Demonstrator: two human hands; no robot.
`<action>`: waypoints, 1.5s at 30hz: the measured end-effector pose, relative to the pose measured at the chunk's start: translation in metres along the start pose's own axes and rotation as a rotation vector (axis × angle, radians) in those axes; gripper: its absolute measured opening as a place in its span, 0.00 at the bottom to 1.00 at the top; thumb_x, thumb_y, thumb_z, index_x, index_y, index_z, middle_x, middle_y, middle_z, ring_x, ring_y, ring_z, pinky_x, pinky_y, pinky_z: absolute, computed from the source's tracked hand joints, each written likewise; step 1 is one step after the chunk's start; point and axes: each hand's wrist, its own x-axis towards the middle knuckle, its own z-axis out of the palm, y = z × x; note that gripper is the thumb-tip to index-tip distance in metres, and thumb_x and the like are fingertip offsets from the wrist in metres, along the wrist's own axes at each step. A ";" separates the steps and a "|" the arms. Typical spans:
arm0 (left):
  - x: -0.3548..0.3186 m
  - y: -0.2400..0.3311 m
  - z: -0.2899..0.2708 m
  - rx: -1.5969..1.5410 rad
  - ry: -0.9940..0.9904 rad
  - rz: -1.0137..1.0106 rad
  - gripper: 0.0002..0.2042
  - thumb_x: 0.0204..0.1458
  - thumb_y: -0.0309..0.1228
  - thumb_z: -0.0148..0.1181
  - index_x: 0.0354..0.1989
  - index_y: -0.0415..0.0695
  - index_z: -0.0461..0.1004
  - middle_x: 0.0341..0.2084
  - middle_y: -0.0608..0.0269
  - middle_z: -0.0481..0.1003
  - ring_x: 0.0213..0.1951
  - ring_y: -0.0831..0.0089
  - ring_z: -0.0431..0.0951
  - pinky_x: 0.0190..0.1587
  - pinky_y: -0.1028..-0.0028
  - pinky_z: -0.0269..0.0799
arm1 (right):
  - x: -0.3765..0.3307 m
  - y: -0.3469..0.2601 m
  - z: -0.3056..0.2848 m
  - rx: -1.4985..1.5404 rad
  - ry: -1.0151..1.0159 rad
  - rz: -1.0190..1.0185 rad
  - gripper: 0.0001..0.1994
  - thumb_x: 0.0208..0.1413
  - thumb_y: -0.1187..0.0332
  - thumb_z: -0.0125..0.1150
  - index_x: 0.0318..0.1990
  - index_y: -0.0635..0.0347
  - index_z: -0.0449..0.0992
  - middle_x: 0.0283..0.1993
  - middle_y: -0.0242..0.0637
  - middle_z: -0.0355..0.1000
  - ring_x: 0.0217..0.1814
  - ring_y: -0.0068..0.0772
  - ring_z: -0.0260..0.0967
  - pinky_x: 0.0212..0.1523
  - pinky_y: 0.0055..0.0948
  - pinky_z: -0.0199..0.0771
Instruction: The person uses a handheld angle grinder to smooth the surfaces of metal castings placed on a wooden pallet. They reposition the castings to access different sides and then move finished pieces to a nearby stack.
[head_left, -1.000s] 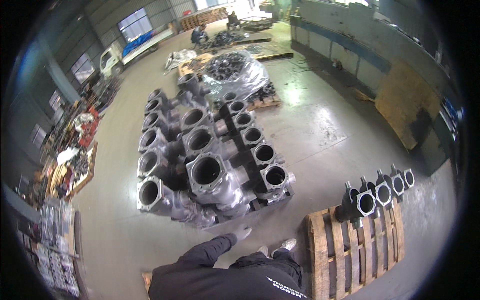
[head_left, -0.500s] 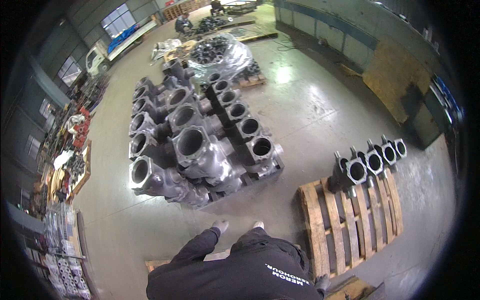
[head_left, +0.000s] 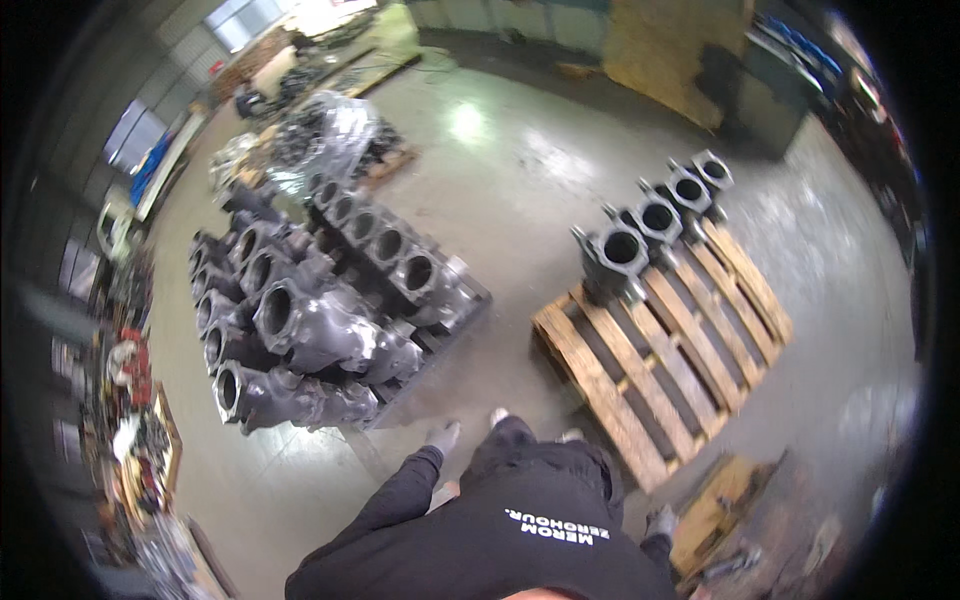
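My left hand (head_left: 443, 436), in a pale grey glove, hangs by my side with loose fingers and nothing visible in it. It is nearest to the front of a block of big grey metal castings (head_left: 325, 330) with round flanged openings, apart from them. A row of smaller castings (head_left: 418, 275) lines the block's right side. On my right, my gloved right hand (head_left: 660, 522) hangs low, its fingers loose, with no object seen in it. Beyond it lies a wooden pallet (head_left: 603, 395), with several dark flanged castings (head_left: 620, 255) standing along its far edge.
A wooden board (head_left: 715, 505) lies low at my right, beside my right hand. Further off stands a plastic-wrapped heap of parts (head_left: 340, 135). Red parts (head_left: 128, 365) and other stock run along the left side. A tall wooden sheet (head_left: 665, 60) leans at the back right.
My view has swung to the right, so the castings and pallet sit further left and the board at lower right shows more. My hands still hang at my sides.
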 end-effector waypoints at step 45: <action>0.064 0.185 -0.033 0.085 -0.051 0.350 0.17 0.62 0.39 0.63 0.50 0.36 0.78 0.41 0.53 0.82 0.46 0.65 0.81 0.53 0.65 0.76 | -0.050 0.094 -0.016 -0.024 0.047 0.233 0.05 0.64 0.63 0.57 0.38 0.51 0.69 0.27 0.32 0.67 0.28 0.36 0.68 0.29 0.36 0.74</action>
